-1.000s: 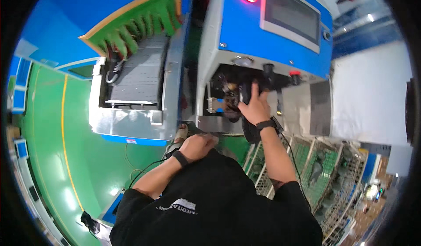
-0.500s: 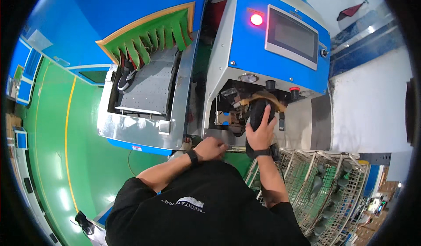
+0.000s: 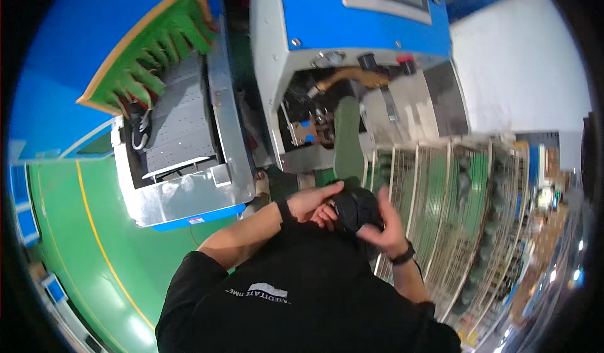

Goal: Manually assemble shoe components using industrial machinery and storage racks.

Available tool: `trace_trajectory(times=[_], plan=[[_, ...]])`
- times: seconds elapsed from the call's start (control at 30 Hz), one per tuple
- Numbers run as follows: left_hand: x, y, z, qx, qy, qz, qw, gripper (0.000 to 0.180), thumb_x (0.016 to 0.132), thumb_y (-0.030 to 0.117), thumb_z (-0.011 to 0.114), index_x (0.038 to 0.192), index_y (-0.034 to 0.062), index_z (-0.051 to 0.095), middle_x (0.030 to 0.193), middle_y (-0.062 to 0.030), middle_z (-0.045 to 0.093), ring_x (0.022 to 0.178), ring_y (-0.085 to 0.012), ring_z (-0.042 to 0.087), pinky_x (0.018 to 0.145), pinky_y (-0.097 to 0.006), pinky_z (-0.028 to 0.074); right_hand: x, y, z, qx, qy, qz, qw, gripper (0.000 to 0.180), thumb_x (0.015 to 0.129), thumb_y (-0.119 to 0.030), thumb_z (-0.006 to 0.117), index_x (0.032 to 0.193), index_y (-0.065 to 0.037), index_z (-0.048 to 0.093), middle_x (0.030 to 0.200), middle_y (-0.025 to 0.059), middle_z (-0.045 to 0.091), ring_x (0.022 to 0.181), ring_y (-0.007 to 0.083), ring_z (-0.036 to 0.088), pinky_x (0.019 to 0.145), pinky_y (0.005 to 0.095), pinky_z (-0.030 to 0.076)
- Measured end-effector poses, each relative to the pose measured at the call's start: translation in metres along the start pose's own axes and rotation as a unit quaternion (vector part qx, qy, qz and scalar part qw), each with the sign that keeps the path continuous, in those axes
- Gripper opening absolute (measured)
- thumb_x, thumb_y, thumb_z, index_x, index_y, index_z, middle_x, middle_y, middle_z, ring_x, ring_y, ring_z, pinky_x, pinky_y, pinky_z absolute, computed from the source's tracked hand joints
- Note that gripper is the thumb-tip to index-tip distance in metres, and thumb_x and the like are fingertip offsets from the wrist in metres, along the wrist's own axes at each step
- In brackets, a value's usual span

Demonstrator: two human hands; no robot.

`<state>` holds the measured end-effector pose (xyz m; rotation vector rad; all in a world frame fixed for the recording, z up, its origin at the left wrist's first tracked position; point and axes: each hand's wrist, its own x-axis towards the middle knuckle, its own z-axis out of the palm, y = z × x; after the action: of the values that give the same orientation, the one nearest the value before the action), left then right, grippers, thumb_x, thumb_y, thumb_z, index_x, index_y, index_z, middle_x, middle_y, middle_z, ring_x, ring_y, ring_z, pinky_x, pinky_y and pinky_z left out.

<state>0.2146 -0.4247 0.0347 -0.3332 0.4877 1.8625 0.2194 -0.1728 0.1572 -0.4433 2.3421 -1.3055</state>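
Note:
Both hands hold a black shoe [image 3: 353,209] close to my chest, below the blue and white machine [image 3: 352,44]. My left hand [image 3: 313,203] grips the shoe's left side, fingers curled over it. From the right, my right hand [image 3: 385,227] wraps the same shoe, a black watch on its wrist. The machine's open work bay [image 3: 321,111] with dark metal parts sits above the hands, apart from them.
A grey conveyor belt [image 3: 179,133] with green curtain strips [image 3: 154,70] runs at the left, one dark shoe [image 3: 139,126] lying on it. Wire racks [image 3: 453,227] stand to the right. The floor [image 3: 69,240] is green with a yellow line.
My right hand has come down out of the machine's bay with the black shoe. Both hands now hold it near my chest. The view has moved closer to the machine.

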Motion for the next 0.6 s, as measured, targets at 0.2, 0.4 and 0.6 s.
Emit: trace_trajectory(times=[0.2, 0.4, 0.6], plan=[[-0.064, -0.009, 0.012, 0.329, 0.223, 0.120, 0.910, 0.054, 0.094, 0.050, 0.063, 0.111, -0.0006, 0.067, 0.096, -0.0089, 0.072, 0.084, -0.0175, 0.067, 0.078, -0.030, 0.053, 0.131, 0.054, 0.057, 0.433, 0.064, 0.132, 0.890, 0.069, 0.094, -0.013, 0.068, 0.155, -0.003, 0.037, 0.139, 0.0100, 0.057, 0.122, 0.0181, 0.057, 0.106, 0.0328, 0.042], [-0.137, -0.009, 0.042, 0.466, 0.344, 0.295, 0.760, 0.042, 0.090, 0.038, 0.067, 0.109, 0.0011, 0.068, 0.105, -0.0172, 0.069, 0.100, -0.0322, 0.067, 0.089, -0.042, 0.051, 0.095, 0.011, 0.074, 0.425, 0.158, 0.059, 0.889, 0.084, 0.083, -0.003, 0.078, 0.156, -0.002, 0.035, 0.136, 0.0113, 0.061, 0.118, 0.0176, 0.061, 0.102, 0.0313, 0.047], [-0.124, 0.008, 0.067, 0.423, 0.214, 0.328, 0.817, 0.058, 0.093, 0.056, 0.065, 0.106, 0.0000, 0.063, 0.092, -0.0020, 0.058, 0.088, -0.0153, 0.054, 0.078, -0.033, 0.047, -0.009, 0.051, -0.006, 0.243, 0.197, 0.071, 0.947, 0.087, 0.074, -0.008, 0.088, 0.149, 0.002, 0.046, 0.137, 0.0140, 0.061, 0.119, 0.0170, 0.060, 0.104, 0.0308, 0.047]])
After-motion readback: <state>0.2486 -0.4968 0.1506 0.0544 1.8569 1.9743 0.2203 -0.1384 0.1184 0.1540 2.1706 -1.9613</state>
